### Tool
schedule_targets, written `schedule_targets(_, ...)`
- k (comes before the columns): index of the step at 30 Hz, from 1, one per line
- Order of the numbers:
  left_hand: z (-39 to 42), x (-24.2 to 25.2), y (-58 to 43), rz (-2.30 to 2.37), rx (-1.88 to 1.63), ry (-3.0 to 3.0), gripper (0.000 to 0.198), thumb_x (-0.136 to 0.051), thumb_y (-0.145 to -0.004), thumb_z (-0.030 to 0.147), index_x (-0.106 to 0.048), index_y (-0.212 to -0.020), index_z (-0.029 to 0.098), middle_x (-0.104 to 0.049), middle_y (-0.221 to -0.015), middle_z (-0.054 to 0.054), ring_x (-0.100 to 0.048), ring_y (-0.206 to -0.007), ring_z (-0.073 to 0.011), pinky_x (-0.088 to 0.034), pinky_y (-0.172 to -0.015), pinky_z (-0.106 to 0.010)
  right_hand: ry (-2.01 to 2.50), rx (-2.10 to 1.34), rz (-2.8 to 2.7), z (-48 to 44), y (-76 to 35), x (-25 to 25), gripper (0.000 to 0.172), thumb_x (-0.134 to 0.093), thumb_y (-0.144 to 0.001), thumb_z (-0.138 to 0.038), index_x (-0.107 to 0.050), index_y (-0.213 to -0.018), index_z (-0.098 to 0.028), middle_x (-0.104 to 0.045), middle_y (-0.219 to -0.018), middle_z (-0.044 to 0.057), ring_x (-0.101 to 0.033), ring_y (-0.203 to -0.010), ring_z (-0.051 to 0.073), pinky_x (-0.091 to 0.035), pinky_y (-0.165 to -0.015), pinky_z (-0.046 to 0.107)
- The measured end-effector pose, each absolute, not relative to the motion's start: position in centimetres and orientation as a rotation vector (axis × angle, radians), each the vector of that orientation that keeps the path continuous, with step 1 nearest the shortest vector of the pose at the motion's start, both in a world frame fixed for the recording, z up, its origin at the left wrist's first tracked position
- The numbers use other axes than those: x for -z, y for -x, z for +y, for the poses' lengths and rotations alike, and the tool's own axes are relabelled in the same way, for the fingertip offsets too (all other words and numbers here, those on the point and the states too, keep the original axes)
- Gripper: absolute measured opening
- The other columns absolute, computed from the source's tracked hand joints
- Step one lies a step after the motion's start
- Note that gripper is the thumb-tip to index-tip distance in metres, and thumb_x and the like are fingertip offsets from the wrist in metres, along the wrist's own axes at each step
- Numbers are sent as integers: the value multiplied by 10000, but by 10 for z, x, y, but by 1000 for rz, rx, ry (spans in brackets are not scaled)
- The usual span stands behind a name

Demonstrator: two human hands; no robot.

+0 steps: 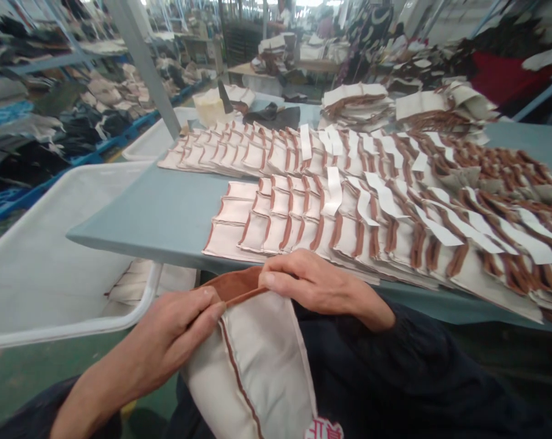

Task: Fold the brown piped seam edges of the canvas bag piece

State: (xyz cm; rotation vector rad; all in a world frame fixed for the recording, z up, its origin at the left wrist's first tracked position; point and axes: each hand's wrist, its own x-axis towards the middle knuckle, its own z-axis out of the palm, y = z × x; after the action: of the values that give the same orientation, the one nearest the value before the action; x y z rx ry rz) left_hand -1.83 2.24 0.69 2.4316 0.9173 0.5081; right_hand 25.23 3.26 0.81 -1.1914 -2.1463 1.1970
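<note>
A cream fabric piece (267,347) with a brown inner side and a brown seam down its front hangs between my hands above my lap. Its upper edge gapes a little, so the brown lining (239,283) shows. My left hand (184,320) pinches that edge at the left, by the seam. At the right corner my right hand (303,280) grips the same edge between thumb and fingers. A sticker with red characters (324,428) shows at the bottom of the view, beside the fabric's lower edge.
A blue-grey table (134,207) bears overlapping rows of cream and brown fabric pieces (285,213), several with white paper strips (385,195). Folded stacks (358,100) lie farther back. On the left stands a white plastic bin (66,244) with fabric pieces inside. A metal post (143,67) rises behind it.
</note>
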Motion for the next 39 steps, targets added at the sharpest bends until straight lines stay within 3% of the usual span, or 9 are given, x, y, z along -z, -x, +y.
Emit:
schedule_targets(8,17,11,27,907,-560,-2205,405,-503,-1043,253,-358,-666,224,-394,-599,72,-405,-502,-93,-298,-471,-224,1144,-1237,-2073,36,-265,18,494,-371,-1099,-513,-512,-745,-200,-500,-720,-20,-474,-692,149,-382,-677,284)
schedule_targets(14,14,20,48,911,-656,-2273,421,-493,-1047,241,-328,-661,219,-335,-573,65,-383,-464,-95,-292,-486,-262,982,-1508,-1858,25,-260,5,140,-652,-886,-306,-647,-858,-169,-617,-774,-15,-516,-694,126,-407,-638,240)
schedule_targets(19,32,15,55,1034,-681,-2279,433,-529,-1065,332,-516,-649,214,-522,-586,43,-506,-528,-122,-376,-531,-253,893,-1404,-1826,26,-242,-16,76,-653,-836,-227,-624,-793,-173,-584,-712,-33,-467,-635,101,-379,-578,215)
schedule_targets(22,41,0,46,973,-593,-2177,427,-488,-1087,538,-744,-982,214,-785,-904,-33,-721,-835,-198,-544,-737,-266,847,-1329,-1906,28,-234,-26,56,-639,-838,-177,-624,-784,-178,-571,-702,-43,-467,-630,95,-369,-576,213)
schedule_targets(24,40,-9,34,908,-602,-2114,587,-409,-1069,681,-755,-1090,207,-799,-1039,-75,-728,-972,-234,-561,-855,-309,821,-1292,-1958,29,-231,-29,52,-636,-833,-161,-625,-784,-177,-570,-716,-44,-475,-636,91,-365,-580,212)
schedule_targets(27,37,-15,15,781,-632,-2040,680,-384,-1039,751,-735,-917,182,-748,-903,-65,-681,-859,-214,-540,-837,-317,822,-1281,-1981,32,-230,-29,44,-651,-823,-160,-626,-789,-173,-556,-704,-54,-459,-615,84,-344,-559,205)
schedule_targets(31,37,-18,-1,789,-538,-1937,413,-591,-1016,520,-683,-809,175,-635,-726,8,-557,-679,-144,-448,-646,-240,847,-1302,-1959,36,-232,-24,52,-672,-822,-196,-630,-801,-173,-549,-691,-63,-438,-602,80,-350,-561,200)
schedule_targets(34,39,-21,-5,838,-435,-1923,245,-581,-954,336,-686,-806,171,-615,-715,16,-531,-675,-137,-425,-634,-233,856,-1288,-1973,37,-235,-17,30,-663,-813,-176,-633,-815,-174,-560,-705,-62,-447,-607,81,-366,-580,206)
schedule_targets(39,36,-27,-9,857,-337,-1924,241,-565,-958,316,-670,-789,181,-635,-717,18,-549,-671,-136,-426,-630,-232,884,-1304,-1989,33,-237,-5,78,-701,-794,-182,-625,-814,-180,-551,-717,-63,-466,-631,90,-365,-601,218)
